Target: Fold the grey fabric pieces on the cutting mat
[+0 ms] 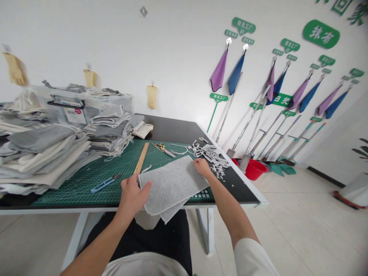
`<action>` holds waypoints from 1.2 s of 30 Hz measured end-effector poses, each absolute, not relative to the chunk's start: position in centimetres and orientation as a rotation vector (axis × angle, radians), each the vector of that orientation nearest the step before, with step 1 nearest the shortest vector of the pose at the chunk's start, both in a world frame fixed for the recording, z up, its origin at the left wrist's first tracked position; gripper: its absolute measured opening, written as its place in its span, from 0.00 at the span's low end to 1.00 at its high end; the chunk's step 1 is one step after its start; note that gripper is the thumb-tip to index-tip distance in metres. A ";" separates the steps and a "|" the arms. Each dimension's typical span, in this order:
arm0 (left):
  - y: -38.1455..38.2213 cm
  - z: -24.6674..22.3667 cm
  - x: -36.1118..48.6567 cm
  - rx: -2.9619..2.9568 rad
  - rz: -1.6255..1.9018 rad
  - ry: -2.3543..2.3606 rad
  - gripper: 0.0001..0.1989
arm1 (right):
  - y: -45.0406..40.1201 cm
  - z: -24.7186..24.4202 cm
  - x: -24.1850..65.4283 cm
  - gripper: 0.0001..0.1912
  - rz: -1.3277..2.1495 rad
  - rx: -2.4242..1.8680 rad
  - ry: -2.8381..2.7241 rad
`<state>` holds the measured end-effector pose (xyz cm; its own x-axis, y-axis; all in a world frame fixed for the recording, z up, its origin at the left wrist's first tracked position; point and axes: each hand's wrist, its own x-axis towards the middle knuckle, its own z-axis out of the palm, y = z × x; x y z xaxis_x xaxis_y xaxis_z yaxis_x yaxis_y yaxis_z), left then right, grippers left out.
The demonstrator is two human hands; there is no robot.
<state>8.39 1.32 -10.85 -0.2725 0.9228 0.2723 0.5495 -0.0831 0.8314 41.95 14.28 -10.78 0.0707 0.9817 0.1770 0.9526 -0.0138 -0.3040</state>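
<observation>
A folded grey cloth (172, 184) lies at the front edge of the green cutting mat (77, 184), its lower corners hanging past the table edge. At the cloth's left edge, my left hand (134, 193) holds it with the thumb on top and the fingers mostly hidden. My right hand (202, 167) pinches its upper right edge. A wooden ruler (142, 158) is just beyond my left hand, and a blue cutter (104, 184) lies to its left. Gold-handled scissors (165, 150) rest behind the cloth.
Stacks of folded cloths (48, 153) and a clear plastic bin (69, 109) fill the table's left side. Grey scraps (211, 155) lie beyond my right hand. Mops and hanging cloths line the wall at right, above a red basin (255, 170) on the floor.
</observation>
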 end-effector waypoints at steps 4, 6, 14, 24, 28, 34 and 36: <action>-0.8 -11.5 9.7 2.149 1.255 1.668 0.25 | 14.0 -10.5 42.3 0.17 0.207 -2.037 -1.965; -1.4 -12.2 10.3 2.418 1.115 1.469 0.17 | 13.6 -10.2 42.5 0.19 0.279 -2.036 -2.003; -1.9 -13.7 10.7 2.687 0.836 1.396 0.20 | 11.3 -7.8 44.5 0.13 0.691 -1.929 -2.153; -2.6 -13.9 9.9 2.933 0.923 1.106 0.20 | 11.8 -7.3 44.6 0.08 0.511 -1.931 -1.761; -2.2 -13.8 10.5 2.983 1.071 1.048 0.14 | 11.9 -8.1 44.6 0.11 0.547 -1.948 -1.701; -1.5 -13.9 12.2 2.792 1.249 1.087 0.11 | 12.6 -9.0 45.0 0.13 0.443 -2.001 -1.541; -1.0 -13.8 12.8 2.748 1.281 1.114 0.11 | 12.8 -9.2 45.0 0.13 0.410 -2.014 -1.478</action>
<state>12.82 -1.02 -13.80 0.4486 0.5505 0.7041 0.6206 -0.7587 0.1979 44.95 12.79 -9.24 0.3321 0.9379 0.1003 0.7524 -0.1992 -0.6279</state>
